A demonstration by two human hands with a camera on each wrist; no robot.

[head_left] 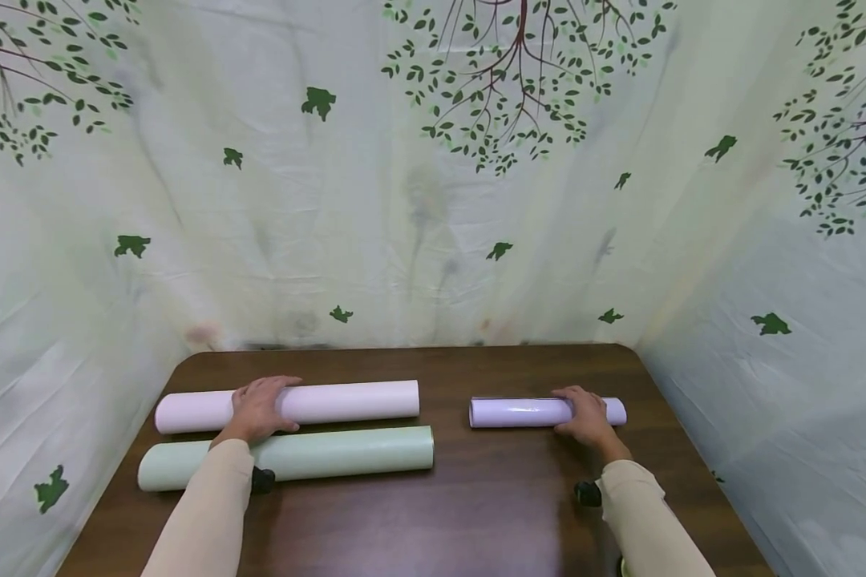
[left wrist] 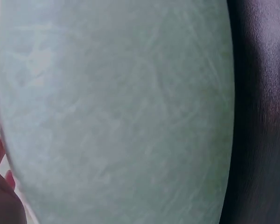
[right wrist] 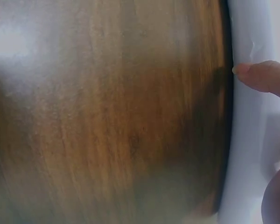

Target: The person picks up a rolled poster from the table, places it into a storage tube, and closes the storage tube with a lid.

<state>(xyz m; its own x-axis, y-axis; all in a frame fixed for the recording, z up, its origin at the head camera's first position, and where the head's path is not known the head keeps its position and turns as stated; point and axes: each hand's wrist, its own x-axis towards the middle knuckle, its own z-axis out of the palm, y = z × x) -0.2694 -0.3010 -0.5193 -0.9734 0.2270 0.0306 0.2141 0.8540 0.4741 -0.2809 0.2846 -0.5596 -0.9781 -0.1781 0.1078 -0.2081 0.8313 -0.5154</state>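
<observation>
The left hand point(head_left: 260, 407), half curled, grips the pink roll point(head_left: 361, 401) on the table's point(head_left: 440, 529) left; the right hand point(head_left: 587, 418), half curled, grips the lilac roll point(head_left: 515, 413) opposite. The green roll point(head_left: 354, 452) lies just nearer the person than the pink.

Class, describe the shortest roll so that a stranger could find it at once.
Start at the brown table and go to its right half. There the right hand holds the shortest roll: glossy pale lavender, plainly shorter than the pale pink roll and pale green roll on the left.
</observation>
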